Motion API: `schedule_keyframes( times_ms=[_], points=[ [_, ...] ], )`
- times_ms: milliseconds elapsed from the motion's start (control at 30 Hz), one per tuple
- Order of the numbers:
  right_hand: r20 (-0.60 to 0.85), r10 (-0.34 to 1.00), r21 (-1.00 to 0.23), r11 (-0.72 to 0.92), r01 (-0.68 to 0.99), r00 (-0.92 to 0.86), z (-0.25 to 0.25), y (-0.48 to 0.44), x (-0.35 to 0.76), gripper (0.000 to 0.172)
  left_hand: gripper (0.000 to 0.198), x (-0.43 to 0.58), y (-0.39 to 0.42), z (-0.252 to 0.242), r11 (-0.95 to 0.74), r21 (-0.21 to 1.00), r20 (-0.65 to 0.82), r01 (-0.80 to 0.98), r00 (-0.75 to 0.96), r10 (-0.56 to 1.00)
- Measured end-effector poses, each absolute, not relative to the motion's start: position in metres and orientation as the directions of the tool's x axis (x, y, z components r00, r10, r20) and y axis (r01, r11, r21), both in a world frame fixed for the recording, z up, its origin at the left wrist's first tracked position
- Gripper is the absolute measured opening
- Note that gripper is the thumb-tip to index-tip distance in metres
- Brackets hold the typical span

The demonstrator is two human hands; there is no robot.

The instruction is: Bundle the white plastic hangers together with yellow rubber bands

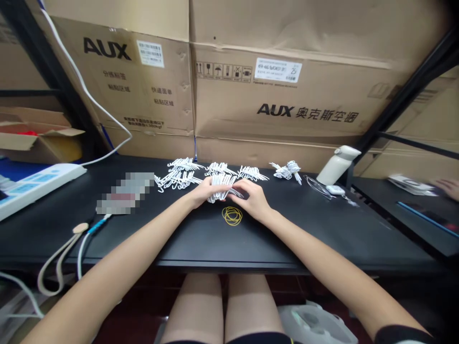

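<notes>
Both my hands meet over the middle of a black table (201, 239). My left hand (205, 191) is closed around a bundle of small white plastic hooks (220, 186), and my right hand (253, 197) grips the same bundle from the right. Just in front of my hands lie a few yellow rubber bands (232, 216) in a loose ring. Behind my hands, several more bunches of white hooks (179, 174) are spread in a row, with another bunch (287, 170) farther right.
Large AUX cardboard boxes (279, 91) wall off the back. A white bottle (337, 165) and a small white device (335, 189) sit at the right, a white power strip (36, 184) and cables at the left. Another person's hand (448, 187) shows at the far right.
</notes>
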State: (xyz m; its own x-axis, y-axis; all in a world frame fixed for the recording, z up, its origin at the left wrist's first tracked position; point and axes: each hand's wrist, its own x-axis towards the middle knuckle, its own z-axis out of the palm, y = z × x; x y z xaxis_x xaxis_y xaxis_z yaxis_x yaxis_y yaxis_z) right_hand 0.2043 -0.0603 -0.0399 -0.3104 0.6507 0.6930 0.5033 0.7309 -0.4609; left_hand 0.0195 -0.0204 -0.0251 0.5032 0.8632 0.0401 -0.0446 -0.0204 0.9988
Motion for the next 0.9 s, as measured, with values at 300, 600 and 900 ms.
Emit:
schedule_keyframes(
  times_ms=[300, 600, 900],
  points=[
    [0.688, 0.677, -0.5, 0.704, 0.505, -0.262, -0.046, -0.056, 0.203, 0.012, 0.033, 0.029, -0.027, -0.023, 0.01, 0.999, 0.008, -0.035, 0.464, 0.886],
    [0.637, 0.745, -0.608, 0.642, 0.467, -0.196, -0.049, -0.055, 0.201, 0.018, 0.04, 0.029, -0.028, -0.019, 0.109, 0.994, -0.097, 0.005, 0.495, 0.863],
    [0.546, 0.832, -0.766, 0.543, 0.344, -0.097, -0.053, -0.052, 0.199, 0.023, 0.053, 0.026, -0.021, -0.02, 0.065, 0.994, -0.102, 0.093, 0.48, 0.871]
  ],
)
